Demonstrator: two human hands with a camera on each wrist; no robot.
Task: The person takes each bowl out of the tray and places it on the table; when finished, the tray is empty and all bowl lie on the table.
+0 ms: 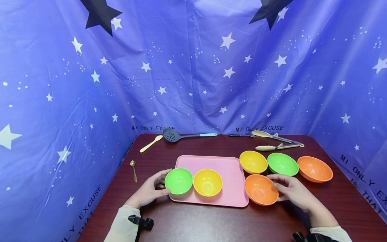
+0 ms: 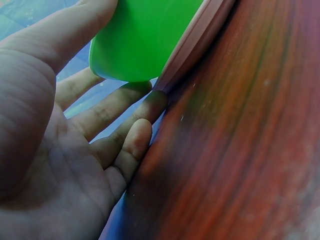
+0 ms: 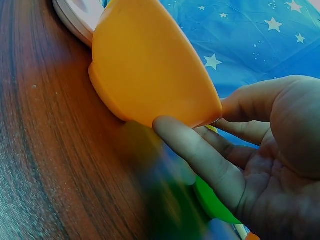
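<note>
My left hand (image 1: 152,186) is at the left side of a green bowl (image 1: 178,181), thumb in front and fingers behind, holding it. In the left wrist view the green bowl (image 2: 142,37) stands at the pink tray's edge, with the lower fingers spread below it. A yellow bowl (image 1: 207,182) sits beside it on the pink tray (image 1: 234,181). My right hand (image 1: 291,191) grips the right side of an orange bowl (image 1: 261,190) by the tray's right edge. In the right wrist view, fingertips are against the orange bowl's (image 3: 150,65) outer wall near the rim.
Behind the right hand stand a yellow bowl (image 1: 253,162), another green bowl (image 1: 282,164) and another orange bowl (image 1: 315,169). Tongs (image 1: 279,139), a slotted skimmer (image 1: 172,135) and a cream spoon (image 1: 151,144) lie along the back. A small gold spoon (image 1: 134,170) lies left.
</note>
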